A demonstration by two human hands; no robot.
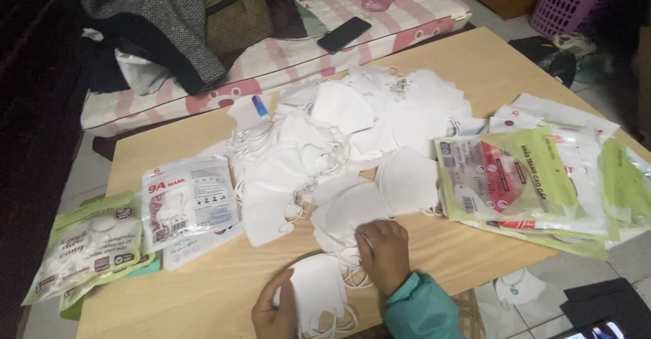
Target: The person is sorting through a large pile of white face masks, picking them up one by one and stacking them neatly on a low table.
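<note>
left hand (273,310) curling loosely on white mask (319,291), bottom centre | right hand (384,252) pressing flat on mask pile (352,142), gripping nothing | risk: ear loops tangling, dragging neighbours off wooden table (203,291) | packets (190,207) lying left

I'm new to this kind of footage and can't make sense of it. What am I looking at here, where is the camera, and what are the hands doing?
There is no machine: a person wears a camera on the head, looking down at their own two bare hands. On the wooden table lies a heap of white face masks, with filled packets at the left and a stack of flat empty bags at the right. The left hand holds the edge of a small mask stack near the table's front edge; the right hand rests on masks beside it. A phone lies on the mattress behind.
</note>
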